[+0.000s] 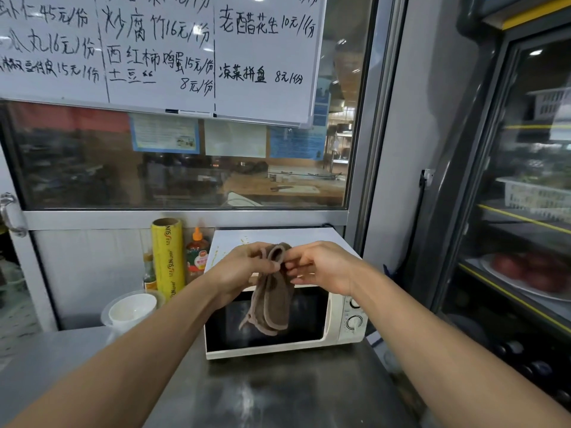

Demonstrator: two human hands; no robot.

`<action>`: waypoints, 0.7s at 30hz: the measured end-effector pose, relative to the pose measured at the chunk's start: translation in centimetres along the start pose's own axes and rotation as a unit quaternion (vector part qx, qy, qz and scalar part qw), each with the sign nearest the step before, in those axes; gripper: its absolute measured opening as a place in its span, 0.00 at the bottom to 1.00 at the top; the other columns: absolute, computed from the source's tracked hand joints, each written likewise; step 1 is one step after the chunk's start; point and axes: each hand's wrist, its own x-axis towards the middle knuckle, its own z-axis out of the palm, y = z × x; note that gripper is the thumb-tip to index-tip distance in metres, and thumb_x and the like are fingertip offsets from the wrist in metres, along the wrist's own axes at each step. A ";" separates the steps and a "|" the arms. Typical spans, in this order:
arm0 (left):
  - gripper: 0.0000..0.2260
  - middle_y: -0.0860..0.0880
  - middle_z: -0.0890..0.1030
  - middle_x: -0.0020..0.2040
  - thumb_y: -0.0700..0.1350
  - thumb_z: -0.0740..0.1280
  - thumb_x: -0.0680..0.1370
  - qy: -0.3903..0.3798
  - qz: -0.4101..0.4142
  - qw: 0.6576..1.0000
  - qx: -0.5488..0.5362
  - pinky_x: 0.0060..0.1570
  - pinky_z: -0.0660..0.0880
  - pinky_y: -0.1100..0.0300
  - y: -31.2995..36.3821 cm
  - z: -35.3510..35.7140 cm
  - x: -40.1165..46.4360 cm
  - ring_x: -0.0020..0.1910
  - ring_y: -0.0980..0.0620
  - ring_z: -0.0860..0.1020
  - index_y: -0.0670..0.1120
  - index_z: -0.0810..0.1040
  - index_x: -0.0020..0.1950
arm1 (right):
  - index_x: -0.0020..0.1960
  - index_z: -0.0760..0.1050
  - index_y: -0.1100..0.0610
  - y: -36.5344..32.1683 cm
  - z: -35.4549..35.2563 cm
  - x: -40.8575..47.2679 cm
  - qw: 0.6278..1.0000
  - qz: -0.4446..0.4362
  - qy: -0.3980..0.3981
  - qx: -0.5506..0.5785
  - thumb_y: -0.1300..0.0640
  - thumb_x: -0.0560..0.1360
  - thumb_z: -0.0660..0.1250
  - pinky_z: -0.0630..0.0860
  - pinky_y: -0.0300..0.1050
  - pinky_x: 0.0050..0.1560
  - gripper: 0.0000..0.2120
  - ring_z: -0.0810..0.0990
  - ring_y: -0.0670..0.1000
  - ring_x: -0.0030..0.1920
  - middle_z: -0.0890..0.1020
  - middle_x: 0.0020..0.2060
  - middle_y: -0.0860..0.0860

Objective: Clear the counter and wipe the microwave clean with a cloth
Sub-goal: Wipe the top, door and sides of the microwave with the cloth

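Observation:
A cream microwave with a dark door and two dials stands on the steel counter, yellowish drips marking its white top. A brown cloth hangs folded in front of the door. My left hand grips the cloth's upper part, fingers curled round it. My right hand pinches the cloth's top edge from the right. Both hands are held above the microwave's front.
Left of the microwave stand a yellow roll of cling film, an orange-capped sauce bottle, a small dark bottle and stacked white bowls. A glass-door fridge fills the right. A whiteboard menu hangs above.

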 end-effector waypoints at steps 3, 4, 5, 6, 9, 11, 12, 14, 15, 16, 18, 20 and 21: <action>0.15 0.37 0.79 0.55 0.29 0.66 0.73 0.058 0.019 0.998 0.030 0.60 0.73 0.50 -0.2 -0.2 0.2 0.54 0.41 0.78 0.38 0.77 0.58 | 0.49 0.81 0.56 0.4 0.3 -0.4 0.994 -0.039 -0.020 -0.097 0.75 0.70 0.49 0.73 0.43 0.52 0.26 0.75 0.52 0.52 0.79 0.50 0.56; 0.13 0.36 0.79 0.54 0.29 0.65 0.73 0.082 0.018 0.996 0.034 0.59 0.73 0.50 -0.3 -0.3 0.4 0.53 0.41 0.78 0.37 0.78 0.56 | 0.48 0.81 0.55 0.7 0.3 -0.4 0.993 -0.049 -0.009 -0.104 0.75 0.70 0.49 0.73 0.42 0.51 0.26 0.75 0.51 0.50 0.79 0.48 0.53; 0.12 0.35 0.79 0.54 0.29 0.63 0.74 0.093 0.013 0.995 0.031 0.57 0.73 0.49 -0.4 -0.4 0.5 0.52 0.41 0.78 0.37 0.78 0.55 | 0.47 0.80 0.55 0.9 0.2 -0.3 0.992 -0.058 0.017 -0.108 0.75 0.71 0.51 0.73 0.41 0.49 0.24 0.75 0.50 0.49 0.79 0.47 0.52; 0.11 0.36 0.80 0.53 0.29 0.62 0.75 0.093 0.007 0.995 0.025 0.57 0.74 0.49 -0.6 -0.5 0.7 0.51 0.42 0.78 0.37 0.79 0.55 | 0.47 0.80 0.54 1.2 -0.1 -0.1 0.990 -0.062 0.053 -0.114 0.74 0.72 0.54 0.72 0.41 0.49 0.21 0.75 0.50 0.50 0.78 0.47 0.52; 0.12 0.40 0.81 0.50 0.31 0.60 0.77 0.052 0.000 0.999 -0.011 0.55 0.75 0.52 -1.1 -0.6 1.0 0.50 0.44 0.79 0.40 0.79 0.53 | 0.61 0.71 0.49 3.0 -1.3 0.5 0.990 -0.007 0.092 -0.108 0.69 0.71 0.65 0.67 0.46 0.60 0.23 0.71 0.52 0.59 0.73 0.57 0.53; 0.11 0.43 0.81 0.47 0.33 0.59 0.78 0.025 0.001 0.998 -0.049 0.51 0.75 0.54 -1.2 -0.6 1.4 0.48 0.47 0.79 0.42 0.79 0.52 | 0.67 0.66 0.48 4.6 -1.8 0.6 0.997 0.054 0.032 -0.041 0.67 0.70 0.69 0.59 0.51 0.68 0.30 0.70 0.53 0.63 0.75 0.60 0.51; 0.11 0.44 0.81 0.46 0.34 0.59 0.78 0.018 0.000 0.998 -0.062 0.49 0.75 0.55 -1.2 -0.6 1.6 0.47 0.48 0.79 0.43 0.79 0.52 | 0.67 0.67 0.50 5.3 -1.9 0.7 0.998 0.068 -0.001 0.001 0.67 0.71 0.69 0.58 0.53 0.69 0.28 0.73 0.53 0.62 0.78 0.58 0.50; 0.10 0.47 0.80 0.43 0.36 0.61 0.78 0.031 0.002 0.999 -0.037 0.41 0.74 0.59 -1.5 -0.5 2.2 0.44 0.50 0.78 0.46 0.80 0.50 | 0.64 0.71 0.55 6.7 -2.4 0.9 0.995 0.046 -0.023 0.090 0.69 0.72 0.67 0.67 0.52 0.65 0.22 0.79 0.52 0.54 0.82 0.51 0.50; 0.09 0.48 0.80 0.41 0.37 0.62 0.78 0.053 0.013 0.998 0.008 0.38 0.73 0.61 -1.8 -0.5 2.5 0.42 0.51 0.77 0.48 0.80 0.48 | 0.63 0.71 0.56 7.2 -2.7 1.0 0.992 0.027 -0.004 0.120 0.70 0.73 0.66 0.73 0.49 0.59 0.20 0.80 0.52 0.50 0.83 0.49 0.52; 0.09 0.49 0.79 0.40 0.37 0.62 0.78 0.079 0.030 0.994 0.073 0.37 0.72 0.61 -2.3 -0.5 3.0 0.40 0.51 0.76 0.48 0.79 0.45 | 0.62 0.70 0.56 7.6 -3.2 1.2 0.991 0.014 0.028 0.133 0.70 0.74 0.65 0.76 0.47 0.53 0.20 0.81 0.52 0.47 0.83 0.48 0.54; 0.06 0.48 0.77 0.38 0.39 0.63 0.78 0.107 0.061 0.967 0.225 0.35 0.70 0.61 -3.2 0.0 3.8 0.38 0.51 0.74 0.47 0.77 0.43 | 0.61 0.68 0.52 8.1 -4.3 1.6 0.990 -0.003 0.095 0.102 0.69 0.75 0.64 0.77 0.45 0.43 0.19 0.80 0.52 0.43 0.82 0.45 0.54; 0.02 0.48 0.76 0.38 0.42 0.64 0.78 0.099 0.073 0.936 0.331 0.31 0.69 0.61 -4.1 1.2 4.8 0.35 0.53 0.73 0.47 0.75 0.46 | 0.57 0.67 0.48 8.5 -5.4 2.1 0.988 -0.030 0.152 -0.007 0.66 0.77 0.63 0.74 0.42 0.37 0.16 0.79 0.51 0.43 0.81 0.46 0.53; 0.01 0.48 0.77 0.38 0.44 0.64 0.78 0.093 0.074 0.928 0.352 0.29 0.68 0.62 -4.4 2.0 5.4 0.33 0.54 0.73 0.47 0.74 0.47 | 0.53 0.67 0.47 8.7 -6.1 2.3 0.979 -0.047 0.183 -0.083 0.65 0.77 0.62 0.73 0.41 0.36 0.14 0.79 0.51 0.44 0.79 0.46 0.50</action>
